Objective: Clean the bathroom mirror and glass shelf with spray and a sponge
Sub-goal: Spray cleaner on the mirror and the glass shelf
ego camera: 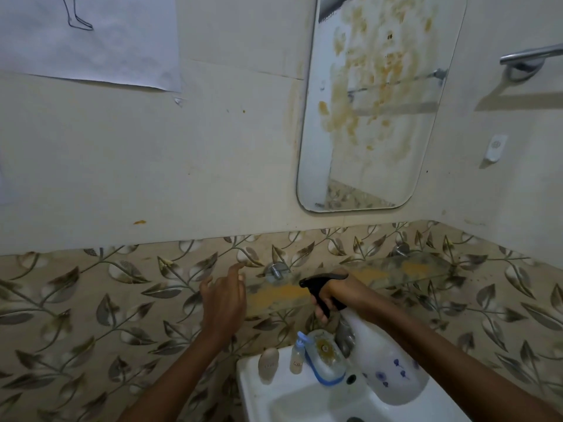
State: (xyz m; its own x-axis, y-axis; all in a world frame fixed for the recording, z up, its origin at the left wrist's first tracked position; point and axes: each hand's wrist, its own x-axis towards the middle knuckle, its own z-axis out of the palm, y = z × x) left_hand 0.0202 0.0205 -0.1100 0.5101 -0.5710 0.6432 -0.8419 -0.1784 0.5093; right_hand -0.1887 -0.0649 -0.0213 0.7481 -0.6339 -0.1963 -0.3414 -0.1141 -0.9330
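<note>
The mirror [374, 117] hangs on the wall at upper right, smeared with yellow-brown stains. Below it runs the glass shelf [396, 269], streaked with orange and dark grime. My right hand [335, 295] grips the black trigger head of a white spray bottle [387, 370], nozzle pointing left along the shelf. My left hand [224, 303] is raised, fingers spread, empty, just left of the shelf's end. A sponge with a blue edge [324, 356] leans at the back of the sink.
A white sink [259, 388] sits below with a small bottle [297, 354] and a beige container [268, 362] on its rim. A tap [344, 333] stands behind the sponge. A metal towel bar [530, 59] and paper sheet [88, 38] hang on the walls.
</note>
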